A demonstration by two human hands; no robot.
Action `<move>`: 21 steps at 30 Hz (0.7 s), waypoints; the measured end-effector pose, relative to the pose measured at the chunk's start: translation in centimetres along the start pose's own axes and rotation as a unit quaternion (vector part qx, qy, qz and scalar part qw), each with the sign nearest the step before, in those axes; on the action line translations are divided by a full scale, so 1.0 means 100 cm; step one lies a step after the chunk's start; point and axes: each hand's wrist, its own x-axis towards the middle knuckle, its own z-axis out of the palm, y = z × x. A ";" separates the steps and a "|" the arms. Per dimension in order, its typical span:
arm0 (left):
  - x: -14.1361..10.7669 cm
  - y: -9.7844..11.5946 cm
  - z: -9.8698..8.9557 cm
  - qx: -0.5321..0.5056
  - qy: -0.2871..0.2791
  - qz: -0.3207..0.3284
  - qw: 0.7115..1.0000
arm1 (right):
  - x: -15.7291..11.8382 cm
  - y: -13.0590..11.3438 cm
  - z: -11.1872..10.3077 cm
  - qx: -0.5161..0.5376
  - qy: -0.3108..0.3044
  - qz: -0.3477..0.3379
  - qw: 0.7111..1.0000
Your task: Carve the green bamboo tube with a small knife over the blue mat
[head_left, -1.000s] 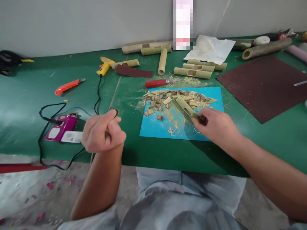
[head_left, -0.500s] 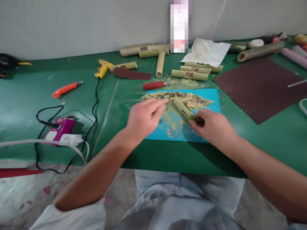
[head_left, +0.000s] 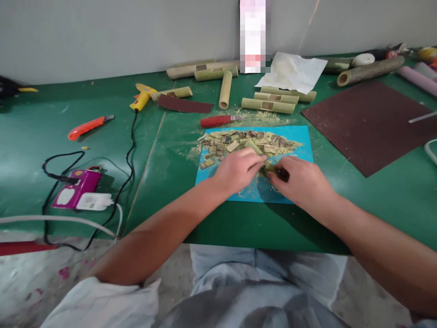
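My right hand [head_left: 300,180] grips the near end of a short bamboo tube [head_left: 253,146], which lies at a slant over a blue sheet [head_left: 303,136]. Across the tube's middle comes my left hand [head_left: 237,168], thumb and fingers pinched together at the tube's cut-out. Whatever the left fingers hold, if anything, is too small or hidden to make out. Bamboo chips [head_left: 218,145] and fine shavings cover the upper part of the sheet. Just beyond it lies a red-handled knife [head_left: 216,120].
Notched bamboo tubes [head_left: 268,105] lie farther back, near a strip of brown sandpaper [head_left: 184,104]. A large brown sandpaper sheet [head_left: 365,123] is at right. Leftward are a yellow glue gun [head_left: 142,96], an orange utility knife [head_left: 88,127] and a purple power strip [head_left: 77,187] with cables.
My left hand has moved right, from over the chips to the bamboo tube's cut-out, uncovering chips on the left. The right hand stays on the tube's near end.
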 end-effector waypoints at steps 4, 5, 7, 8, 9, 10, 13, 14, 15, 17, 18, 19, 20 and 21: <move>-0.001 -0.002 0.000 0.075 -0.026 0.037 0.996 | 0.000 0.000 0.000 -0.010 0.002 -0.005 1.000; -0.002 -0.004 -0.001 0.091 -0.013 0.031 0.995 | 0.000 0.000 -0.001 -0.013 0.000 -0.004 1.000; -0.002 -0.006 -0.003 0.102 -0.004 0.025 0.995 | 0.000 -0.001 -0.001 -0.020 0.000 -0.002 1.000; -0.003 -0.006 -0.003 0.095 -0.015 0.029 0.995 | 0.000 -0.001 -0.001 -0.023 0.002 -0.003 1.000; -0.004 -0.006 -0.003 0.085 -0.032 0.039 0.995 | 0.000 -0.001 -0.001 -0.026 0.003 -0.005 1.000; -0.004 -0.006 -0.004 0.079 -0.041 0.051 0.995 | -0.001 -0.002 -0.001 -0.029 0.003 -0.008 1.000; -0.005 -0.007 -0.004 0.092 -0.015 0.042 0.995 | -0.001 -0.002 -0.001 -0.031 0.005 -0.013 0.999; -0.004 -0.007 -0.004 0.100 -0.002 0.037 0.994 | -0.001 -0.001 0.000 -0.030 0.006 -0.014 0.999; -0.004 -0.007 -0.004 0.104 0.003 0.031 0.994 | -0.002 -0.001 0.000 -0.031 0.008 -0.014 0.999; -0.003 -0.007 -0.003 0.092 -0.019 0.045 0.995 | -0.002 -0.001 0.000 -0.031 0.014 -0.014 0.999; -0.003 -0.007 -0.003 0.084 -0.032 0.052 0.995 | -0.002 0.000 0.000 -0.030 0.015 -0.016 0.999; -0.003 -0.007 -0.003 0.078 -0.035 0.054 0.995 | -0.002 0.000 0.000 -0.027 0.015 -0.017 0.999; -0.003 -0.008 -0.004 0.086 -0.020 0.046 0.995 | -0.001 0.000 0.000 -0.024 0.016 -0.017 0.999; -0.004 -0.009 -0.004 0.096 -0.003 0.031 0.995 | -0.001 0.000 0.000 -0.020 0.015 -0.016 1.000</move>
